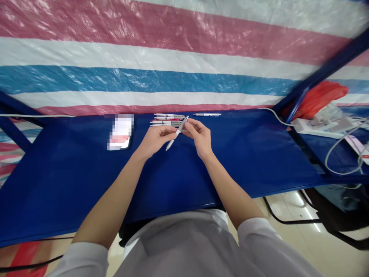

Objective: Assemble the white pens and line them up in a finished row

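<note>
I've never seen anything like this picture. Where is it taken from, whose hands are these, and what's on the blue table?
There is no machine here, just a person's two bare hands. The camera is worn on that person's head and looks forward and down, so the forearms reach in from the bottom of the picture.

The left hand and right hand together hold a white-and-grey pen at a slant above the blue table. Just beyond them lies a group of pens, some with red parts; a single pen lies apart, to the right. On the left is a phone-like item, mostly blurred out. Behind everything hangs a striped sheet.
</note>
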Tool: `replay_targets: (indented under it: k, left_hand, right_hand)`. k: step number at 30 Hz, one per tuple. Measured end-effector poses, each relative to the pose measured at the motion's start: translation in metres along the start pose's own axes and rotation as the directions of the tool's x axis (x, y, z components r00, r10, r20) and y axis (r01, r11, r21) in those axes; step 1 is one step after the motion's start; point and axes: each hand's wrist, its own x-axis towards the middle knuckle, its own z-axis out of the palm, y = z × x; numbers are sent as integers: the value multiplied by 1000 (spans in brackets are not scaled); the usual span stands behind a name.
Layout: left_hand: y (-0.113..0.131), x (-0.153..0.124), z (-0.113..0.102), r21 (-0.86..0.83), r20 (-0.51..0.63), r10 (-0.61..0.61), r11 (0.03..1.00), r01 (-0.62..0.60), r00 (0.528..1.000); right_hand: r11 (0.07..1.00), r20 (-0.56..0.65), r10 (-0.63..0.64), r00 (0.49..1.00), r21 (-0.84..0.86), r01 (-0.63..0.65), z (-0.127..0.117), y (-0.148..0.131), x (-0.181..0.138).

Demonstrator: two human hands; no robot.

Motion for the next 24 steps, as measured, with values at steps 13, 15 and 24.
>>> replay_targets:
  k: [13, 15, 24]
  left_hand:
    - [-21, 8, 34, -62, -100, -34, 998, 28, 994]
    - [-22, 9, 34, -64, -109, -42, 997, 35, 993]
    - [-30, 5, 26, -286, 143, -217, 925, 250, 966]
  right_hand:
    - [982, -246, 74, 966, 185, -28, 2, 13, 12]
    - [981, -234, 83, 969, 192, -37, 3, 12, 15]
    - [978, -189, 124, 974, 190, -87, -1, 22, 16]
